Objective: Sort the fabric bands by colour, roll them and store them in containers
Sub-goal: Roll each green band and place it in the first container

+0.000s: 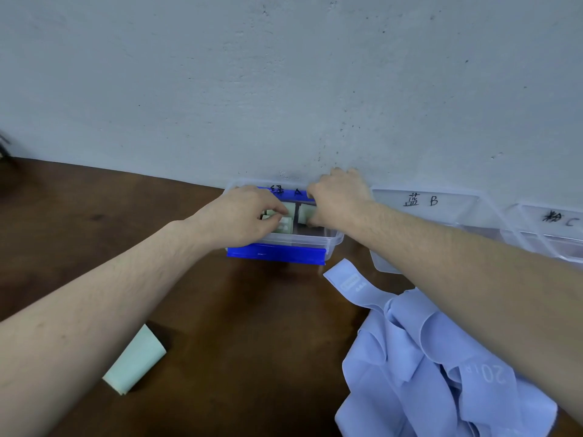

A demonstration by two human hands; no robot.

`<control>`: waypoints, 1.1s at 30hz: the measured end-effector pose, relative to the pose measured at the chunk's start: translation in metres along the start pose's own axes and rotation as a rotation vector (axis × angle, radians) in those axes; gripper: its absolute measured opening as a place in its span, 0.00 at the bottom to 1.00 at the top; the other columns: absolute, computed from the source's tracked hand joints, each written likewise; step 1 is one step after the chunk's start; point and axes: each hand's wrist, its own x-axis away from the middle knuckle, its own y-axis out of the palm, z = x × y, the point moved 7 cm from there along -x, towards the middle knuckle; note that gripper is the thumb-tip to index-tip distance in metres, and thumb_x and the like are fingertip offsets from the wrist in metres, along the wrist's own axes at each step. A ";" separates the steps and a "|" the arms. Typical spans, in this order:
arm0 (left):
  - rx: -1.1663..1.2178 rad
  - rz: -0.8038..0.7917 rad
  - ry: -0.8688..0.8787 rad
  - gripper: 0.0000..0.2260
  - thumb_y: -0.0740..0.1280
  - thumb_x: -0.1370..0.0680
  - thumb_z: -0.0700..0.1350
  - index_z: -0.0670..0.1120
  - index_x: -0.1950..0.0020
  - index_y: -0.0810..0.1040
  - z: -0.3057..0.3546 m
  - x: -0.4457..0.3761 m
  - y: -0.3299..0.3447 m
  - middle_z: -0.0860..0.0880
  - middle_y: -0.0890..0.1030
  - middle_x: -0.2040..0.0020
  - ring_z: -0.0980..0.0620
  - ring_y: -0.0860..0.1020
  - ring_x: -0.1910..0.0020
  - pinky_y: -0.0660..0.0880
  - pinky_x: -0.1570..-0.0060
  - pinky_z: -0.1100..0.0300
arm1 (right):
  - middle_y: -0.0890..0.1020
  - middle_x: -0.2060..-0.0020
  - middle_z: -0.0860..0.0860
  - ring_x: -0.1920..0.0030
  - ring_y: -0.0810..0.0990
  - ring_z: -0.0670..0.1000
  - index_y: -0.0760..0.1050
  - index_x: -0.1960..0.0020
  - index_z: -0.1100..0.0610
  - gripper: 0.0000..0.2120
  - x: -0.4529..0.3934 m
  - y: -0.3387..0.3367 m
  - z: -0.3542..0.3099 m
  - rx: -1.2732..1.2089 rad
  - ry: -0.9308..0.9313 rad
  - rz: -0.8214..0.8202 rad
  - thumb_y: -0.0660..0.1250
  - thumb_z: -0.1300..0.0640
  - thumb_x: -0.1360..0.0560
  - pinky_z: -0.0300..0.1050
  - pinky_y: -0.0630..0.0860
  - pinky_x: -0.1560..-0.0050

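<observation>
Both my hands reach into a clear plastic box (331, 244) with blue tape strips, marked A, against the wall. My left hand (243, 216) has its fingertips on rolled pale green bands (284, 223) inside the box. My right hand (340, 197) grips another pale green roll (305, 212) at the box's right side. One more rolled green band (134, 362) lies on the brown table near my left forearm. A heap of loose light blue bands (426, 357) lies at the lower right, partly under my right arm.
Clear box marked B (454, 203) stands right of box A, and a box marked C (549, 222) further right, both against the grey wall. The dark wooden table (110, 209) stretches to the left.
</observation>
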 end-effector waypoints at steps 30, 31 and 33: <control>-0.176 -0.157 -0.117 0.31 0.64 0.25 0.65 0.63 0.23 0.58 -0.028 0.227 0.023 0.58 0.59 0.24 0.54 0.57 0.25 0.56 0.27 0.52 | 0.82 0.59 0.46 0.53 0.76 0.50 0.80 0.50 0.48 0.12 0.165 -0.068 -0.106 -0.337 0.018 0.144 0.58 0.48 0.21 0.48 0.76 0.51; -0.167 -0.155 -0.148 0.31 0.64 0.23 0.63 0.62 0.23 0.58 -0.031 0.232 0.024 0.57 0.60 0.24 0.53 0.59 0.25 0.58 0.28 0.53 | 0.82 0.59 0.46 0.54 0.76 0.49 0.79 0.50 0.48 0.11 0.169 -0.067 -0.110 -0.347 0.021 0.132 0.58 0.48 0.21 0.48 0.77 0.52; -0.112 -0.095 -0.205 0.27 0.64 0.22 0.56 0.58 0.24 0.62 -0.035 0.238 0.022 0.56 0.65 0.26 0.51 0.67 0.29 0.65 0.31 0.55 | 0.81 0.59 0.45 0.56 0.75 0.48 0.79 0.50 0.47 0.11 0.177 -0.068 -0.116 -0.362 0.027 0.113 0.58 0.48 0.21 0.47 0.76 0.52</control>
